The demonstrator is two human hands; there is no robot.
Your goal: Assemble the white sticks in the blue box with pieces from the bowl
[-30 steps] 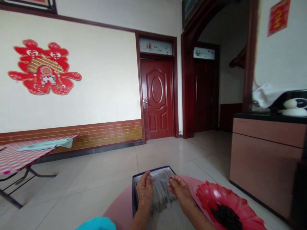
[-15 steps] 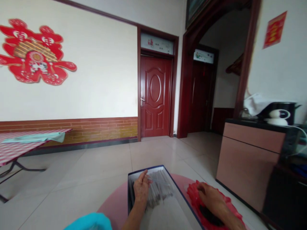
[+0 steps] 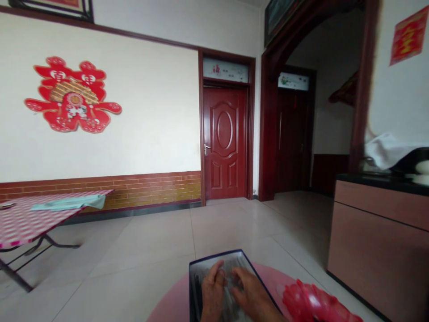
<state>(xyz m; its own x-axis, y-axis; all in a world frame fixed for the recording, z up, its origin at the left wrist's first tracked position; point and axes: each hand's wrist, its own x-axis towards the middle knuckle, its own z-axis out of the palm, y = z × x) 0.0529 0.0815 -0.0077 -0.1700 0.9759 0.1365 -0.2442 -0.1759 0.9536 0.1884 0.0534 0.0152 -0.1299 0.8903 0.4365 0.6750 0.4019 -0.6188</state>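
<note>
A shallow dark-rimmed box [image 3: 197,268] full of thin grey sticks lies on a pink round table [image 3: 174,304] at the bottom of the view. My left hand [image 3: 212,290] rests on the sticks inside the box, fingers curled down onto them. Beside it, my right hand [image 3: 248,293] is in the box too, fingers bent over the sticks. The two hands nearly touch. Motion blur hides what the fingers pinch.
A red flower-shaped dish [image 3: 315,304] sits right of the box. A brown cabinet [image 3: 378,241] stands at the right, a folding table with a checked red cloth [image 3: 30,219] at the left. Pale tiled floor stretches ahead to a red door [image 3: 224,143].
My right hand has come back from the red dish to the box, beside my left hand. The view has tilted up, so the hands sit lower.
</note>
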